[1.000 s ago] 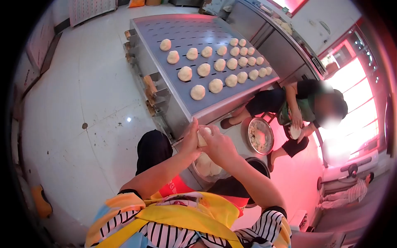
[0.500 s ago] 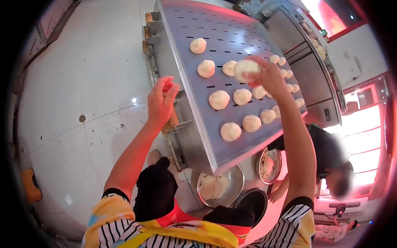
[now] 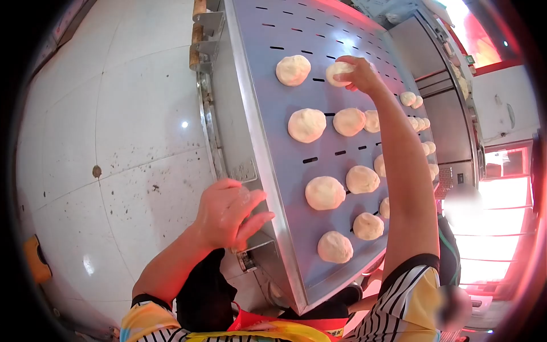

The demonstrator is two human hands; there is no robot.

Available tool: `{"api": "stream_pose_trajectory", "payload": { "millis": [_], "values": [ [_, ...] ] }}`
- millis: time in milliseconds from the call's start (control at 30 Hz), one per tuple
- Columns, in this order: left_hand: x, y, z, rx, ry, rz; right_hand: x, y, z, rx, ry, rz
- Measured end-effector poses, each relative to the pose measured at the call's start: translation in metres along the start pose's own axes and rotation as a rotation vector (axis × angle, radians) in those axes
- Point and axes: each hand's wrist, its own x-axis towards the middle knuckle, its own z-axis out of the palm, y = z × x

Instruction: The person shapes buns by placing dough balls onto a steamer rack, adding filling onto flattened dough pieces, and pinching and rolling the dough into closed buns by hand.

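Observation:
My right hand [image 3: 359,75] reaches across the slotted metal table [image 3: 273,171] with its fingers round a pale dough ball [image 3: 337,73], which looks to be at the tabletop. Left of it sits another dough ball [image 3: 293,70]. Nearer to me, several more rounded pieces lie in rows, among them a large dough ball [image 3: 325,192] and one close to the front edge, a dough ball [image 3: 335,247]. My left hand [image 3: 232,212] hovers beside the table's left edge, fingers apart and holding nothing. My right forearm covers part of the rows.
A raised metal rim [image 3: 259,137] runs along the table's left side, with wooden handles [image 3: 196,40] below it. Tiled floor [image 3: 142,125] lies to the left. Steel cabinets [image 3: 447,119] stand at the right, and another person [image 3: 450,245] is near the right edge.
My right hand has carried the dough ball toward the table's far side and lowered it into the row. My left hand has come lower. The view has shifted closer over the table.

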Motion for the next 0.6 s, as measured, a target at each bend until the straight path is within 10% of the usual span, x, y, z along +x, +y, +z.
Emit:
{"api": "stream_pose_trajectory", "payload": {
  "millis": [600],
  "values": [
    [0.004,-0.002,0.001,-0.006,0.051,0.023,0.021,0.016,0.014,-0.328,-0.042,-0.400]
  ]
}}
